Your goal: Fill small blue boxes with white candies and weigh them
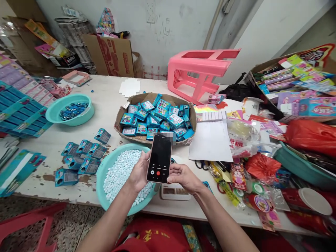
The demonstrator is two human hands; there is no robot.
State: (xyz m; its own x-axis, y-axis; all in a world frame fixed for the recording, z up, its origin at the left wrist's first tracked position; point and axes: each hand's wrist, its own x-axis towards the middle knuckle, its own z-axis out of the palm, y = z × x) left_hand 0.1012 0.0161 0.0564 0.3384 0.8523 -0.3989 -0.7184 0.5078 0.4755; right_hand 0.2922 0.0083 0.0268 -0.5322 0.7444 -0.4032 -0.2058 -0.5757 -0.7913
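**Phone held two-handed over desk, call screen up**

Phone (159,157) is held in both hands, upper end pointed away from the wearer, above the desk (105,101). Dark screen is faced up; a red round button and smaller icons are shown near its lower end. Left hand (140,171): grip is closed on the phone's left edge; fingers behind it are hidden. Right hand (185,176): phone is pinched at the lower right edge, fingers bent.

Under the left forearm, a large teal basin (100,189) is filled with white pellets (118,175). Just beyond the phone, a cardboard tray (118,122) is heaped with small blue boxes (161,110). More blue boxes, loose (89,166), are grouped left of the large basin. Farther left, a smaller teal basin (49,112) is part-filled with shiny blue pieces (73,111).

A flat white item (175,196) is partly covered by phone and right hand; can't be identified. Right of the tray, a white sheet (210,141) is laid flat, with scissors (201,164) just below its near edge. Behind, a pink stool (196,64) is laid on its side.
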